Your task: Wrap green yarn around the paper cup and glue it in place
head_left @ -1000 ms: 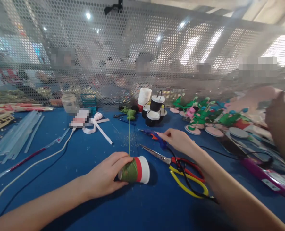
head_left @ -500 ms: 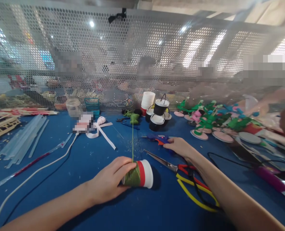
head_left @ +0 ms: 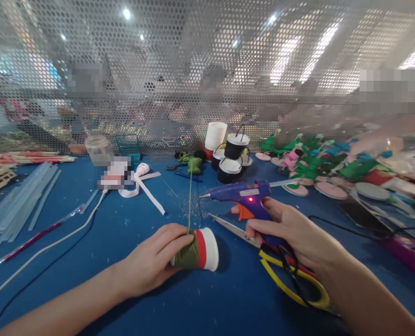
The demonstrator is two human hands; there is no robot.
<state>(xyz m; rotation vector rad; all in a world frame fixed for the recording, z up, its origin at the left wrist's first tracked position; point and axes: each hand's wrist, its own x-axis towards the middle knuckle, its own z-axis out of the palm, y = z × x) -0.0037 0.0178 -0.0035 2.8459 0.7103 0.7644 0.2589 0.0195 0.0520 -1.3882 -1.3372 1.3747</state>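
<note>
My left hand [head_left: 154, 259] is closed round a paper cup [head_left: 200, 250] that lies on its side on the blue table [head_left: 123, 233]. The cup is white with a red band, and green yarn is wound over its lower part. A green strand [head_left: 189, 196] runs from my fingers to a yarn ball [head_left: 192, 164] further back. My right hand [head_left: 291, 228] grips a purple hot glue gun [head_left: 247, 198] lifted off the table, its red light on and its nozzle pointing left above the cup.
Yellow and red scissors [head_left: 280, 263] lie under my right hand. Glue sticks [head_left: 18, 196] lie at the left, a white cable [head_left: 53, 242] crosses the table. Stacked cups and black pots [head_left: 228, 154] stand behind, green craft pieces [head_left: 315, 163] at the right. A perforated metal screen [head_left: 193, 70] closes the back.
My right hand took hold of the glue gun that lay on the table and raised it, nozzle to the left. My left hand has stayed on the cup.
</note>
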